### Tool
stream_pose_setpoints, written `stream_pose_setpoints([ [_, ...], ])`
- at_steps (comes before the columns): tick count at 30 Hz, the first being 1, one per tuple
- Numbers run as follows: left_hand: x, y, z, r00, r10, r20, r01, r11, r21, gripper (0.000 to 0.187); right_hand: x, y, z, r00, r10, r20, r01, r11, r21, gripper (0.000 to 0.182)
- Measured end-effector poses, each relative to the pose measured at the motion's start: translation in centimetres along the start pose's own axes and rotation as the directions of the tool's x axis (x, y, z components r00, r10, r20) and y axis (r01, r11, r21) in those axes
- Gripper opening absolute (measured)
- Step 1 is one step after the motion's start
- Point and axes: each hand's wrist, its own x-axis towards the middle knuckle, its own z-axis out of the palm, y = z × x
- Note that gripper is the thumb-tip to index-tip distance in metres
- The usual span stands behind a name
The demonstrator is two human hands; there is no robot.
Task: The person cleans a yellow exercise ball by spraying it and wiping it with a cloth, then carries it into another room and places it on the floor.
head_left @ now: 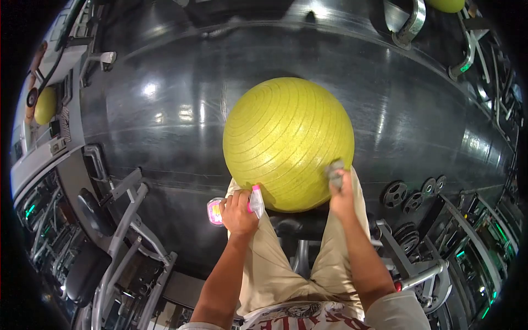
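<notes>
A large yellow-green exercise ball (286,137) with ridged rings rests on the dark floor between my knees. My left hand (240,213) is wrapped round a spray bottle (215,211) with a pink label and a pink nozzle, close to the ball's lower left side. In my right hand (342,195) is a crumpled grey cloth (334,171), which lies against the ball's lower right surface. The fingers of my right hand are closed on the cloth.
Weight plates (394,194) stand at the right beside a metal rack. Gym machine frames (132,209) with black pads are at the lower left. Another yellow ball (45,105) shows at the far left, and part of one (446,4) at the top right.
</notes>
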Motion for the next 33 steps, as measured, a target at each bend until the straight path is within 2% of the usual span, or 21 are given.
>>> stream_pose_setpoints([
  [3,-0.3,-0.5,-0.4,0.996,0.018,-0.082,-0.023,0.997,-0.068,0.028,-2.1,-3.4,0.2,0.984,-0.01,0.18,0.014,1.0,-0.023,0.04],
  [6,-0.3,-2.7,-1.2,0.996,0.019,-0.091,-0.04,0.974,-0.225,0.023,-0.7,-5.1,-2.2,0.934,-0.114,0.339,0.14,0.989,-0.052,0.042],
  [7,-0.3,-3.4,-1.8,0.997,0.016,-0.082,-0.039,0.957,-0.289,0.022,0.6,-7.7,-3.4,0.935,0.082,0.345,-0.067,0.996,-0.054,0.041],
  [8,-0.1,-3.8,-2.5,0.999,-0.014,-0.04,-0.002,0.924,-0.383,0.017,2.5,-7.0,-4.2,0.931,0.102,0.351,-0.106,0.994,-0.008,0.041],
  [9,0.3,-4.0,-3.4,0.999,-0.041,0.002,0.037,0.88,-0.474,0.012,4.7,-8.4,-4.6,0.951,0.084,0.297,-0.094,0.995,0.022,0.036],
  [10,0.7,-4.2,-4.5,0.997,-0.064,0.047,0.079,0.826,-0.558,0.008,6.8,-11.0,-4.9,0.971,0.07,0.227,-0.057,0.996,-0.064,0.03],
  [11,1.1,-4.2,-5.5,0.993,-0.111,0.049,0.119,0.81,-0.575,0.011,9.0,-12.0,-4.6,0.983,0.019,0.184,-0.022,1.0,0.011,0.026],
  [12,1.4,-4.3,-6.4,0.98,-0.166,0.109,0.198,0.759,-0.62,0.012,11.5,-11.5,-4.3,0.991,-0.073,0.111,0.076,0.997,-0.024,0.026],
  [13,1.6,-4.6,-7.2,0.961,-0.214,0.173,0.275,0.701,-0.658,0.012,13.7,-13.2,-3.8,0.996,-0.049,0.08,0.054,0.997,-0.063,0.026],
  [14,1.7,-5.0,-7.6,0.937,-0.255,0.238,0.348,0.635,-0.689,0.013,15.7,-14.9,-2.8,0.994,-0.068,0.083,0.07,0.997,-0.022,0.026],
  [15,1.7,-5.6,-7.8,0.949,-0.241,0.203,0.313,0.633,-0.709,0.014,17.7,-15.8,-1.8,0.988,-0.146,0.059,0.15,0.985,-0.083,0.029],
  [17,1.8,-6.2,-8.8,0.953,-0.204,0.223,0.302,0.68,-0.668,0.013,20.6,-18.2,0.9,0.986,-0.097,0.133,0.124,0.97,-0.21,0.035],
  [20,1.7,-6.7,-9.5,0.956,-0.175,0.237,0.292,0.676,-0.677,0.012,24.6,-14.9,7.2,0.967,-0.165,0.195,0.23,0.893,-0.386,0.039],
  [22,1.7,-6.7,-9.7,0.955,-0.202,0.217,0.296,0.64,-0.709,0.011,22.4,-13.9,12.1,0.961,-0.162,0.224,0.262,0.793,-0.55,0.043],
  [24,1.6,-6.8,-9.8,0.948,-0.263,0.177,0.304,0.596,-0.743,0.011,16.8,-18.0,16.0,0.929,-0.197,0.314,0.37,0.509,-0.777,0.042],
  [26,0.2,-8.6,-8.8,0.872,-0.378,0.311,0.459,0.412,-0.787,0.013,13.0,-18.8,19.5,0.844,-0.126,0.522,0.518,0.449,-0.728,0.035],
  [27,-0.4,-9.2,-8.4,0.822,-0.421,0.384,0.528,0.308,-0.791,0.015,9.9,-18.6,20.9,0.781,-0.185,0.597,0.616,0.39,-0.684,0.031],
  [28,-0.5,-9.1,-9.0,0.82,-0.435,0.371,0.522,0.304,-0.797,0.015,6.6,-17.9,21.7,0.707,-0.24,0.665,0.705,0.324,-0.631,0.028],
  [30,-0.1,-9.1,-11.1,0.82,-0.468,0.33,0.499,0.301,-0.813,0.015,1.1,-15.5,22.2,0.467,-0.265,0.844,0.884,0.145,-0.443,0.029],
  [32,-0.6,-9.8,-12.0,0.864,-0.401,0.306,0.417,0.228,-0.88,0.018,-1.1,-14.1,21.4,0.34,-0.222,0.914,0.94,0.098,-0.326,0.03],
  [33,-0.2,-9.4,-13.1,0.879,-0.367,0.304,0.386,0.173,-0.906,0.019,-1.0,-14.4,21.1,0.337,-0.207,0.919,0.94,0.121,-0.318,0.031],
])
